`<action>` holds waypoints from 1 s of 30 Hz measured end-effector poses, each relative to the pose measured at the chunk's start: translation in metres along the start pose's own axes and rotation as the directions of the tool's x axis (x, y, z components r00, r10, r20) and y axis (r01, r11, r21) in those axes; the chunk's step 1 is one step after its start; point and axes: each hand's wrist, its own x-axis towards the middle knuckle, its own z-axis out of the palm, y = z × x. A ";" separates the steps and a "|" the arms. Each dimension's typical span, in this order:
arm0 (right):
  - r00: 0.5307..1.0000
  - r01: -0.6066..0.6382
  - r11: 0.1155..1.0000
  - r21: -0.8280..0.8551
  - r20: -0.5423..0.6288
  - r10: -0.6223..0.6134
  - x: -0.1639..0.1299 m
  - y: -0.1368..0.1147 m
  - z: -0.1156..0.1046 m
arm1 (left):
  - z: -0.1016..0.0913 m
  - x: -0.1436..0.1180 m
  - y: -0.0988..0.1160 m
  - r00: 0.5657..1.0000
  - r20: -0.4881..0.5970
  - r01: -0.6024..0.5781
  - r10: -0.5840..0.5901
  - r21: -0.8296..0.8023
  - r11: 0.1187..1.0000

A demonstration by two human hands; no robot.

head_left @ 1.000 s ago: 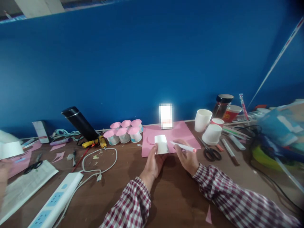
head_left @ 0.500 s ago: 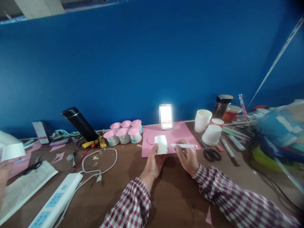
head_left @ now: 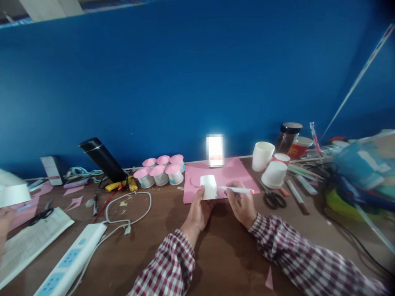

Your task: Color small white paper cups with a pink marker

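In the head view my left hand [head_left: 200, 211] is closed around a small white paper cup [head_left: 209, 186], its thumb against the near left side. My right hand [head_left: 243, 205] grips a white marker [head_left: 240, 190] with a pinkish-red end, its tip pointing left at the cup's right side. Whether the tip touches the cup I cannot tell. Both hands are over the near edge of a pink paper sheet [head_left: 234, 170]. A pink rounded paper piece [head_left: 195, 181] lies just left of the cup, partly hidden by it.
Several pink-topped cups [head_left: 159, 176] stand left of the sheet. On the right are white paper cups [head_left: 274, 174], scissors [head_left: 274, 200] and a lidded jar [head_left: 290, 137]. A lit phone-like screen [head_left: 215, 150], black flask [head_left: 103, 159] and power strip [head_left: 70, 259] are around; another person's hand [head_left: 4, 224] shows far left.
The view has shifted very slightly. Both hands keep their hold on the cup and the marker, with the marker tip still beside the cup.
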 end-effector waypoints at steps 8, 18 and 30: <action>1.000 -0.017 0.998 0.061 0.005 0.017 -0.003 0.005 0.002 | -0.001 -0.001 0.000 0.999 0.039 -0.013 0.013 0.014 1.000; 1.000 -0.011 0.998 0.065 -0.007 0.012 -0.002 0.003 0.001 | -0.002 0.000 0.000 0.999 0.034 0.001 -0.002 0.006 1.000; 0.999 -0.026 0.990 0.141 -0.042 0.032 -0.004 0.004 0.002 | -0.001 0.000 0.000 1.000 0.019 -0.003 0.003 0.012 1.000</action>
